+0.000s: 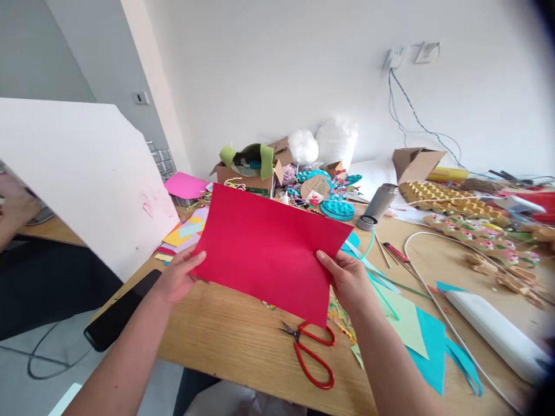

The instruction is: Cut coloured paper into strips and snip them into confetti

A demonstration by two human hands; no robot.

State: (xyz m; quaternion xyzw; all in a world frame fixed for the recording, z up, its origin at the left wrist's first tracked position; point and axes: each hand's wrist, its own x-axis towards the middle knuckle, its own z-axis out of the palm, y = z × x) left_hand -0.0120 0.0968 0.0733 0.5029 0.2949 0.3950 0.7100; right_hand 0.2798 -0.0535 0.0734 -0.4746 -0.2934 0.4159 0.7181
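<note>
A sheet of red paper [269, 248] is held up flat over the table, tilted with its right side lower. My left hand [180, 274] pinches its left edge, thumb on top and fingers underneath. On the right edge, my right hand [347, 277] grips it the same way. Below the sheet, red-handled scissors [306, 352] lie on the wood with their blades slightly apart. Close to my right forearm are a pale green sheet [401, 318] and turquoise paper [431, 346]. A black phone [124, 312] rests at the table edge near my left forearm.
A white board [87, 173] stands on the left, with another person's hand [19, 211] beyond it. A steel bottle [379, 205], a white power strip [494, 332] and its cable occupy the right. Cardboard boxes [245, 173] and craft pieces crowd the back of the wooden table [208, 341].
</note>
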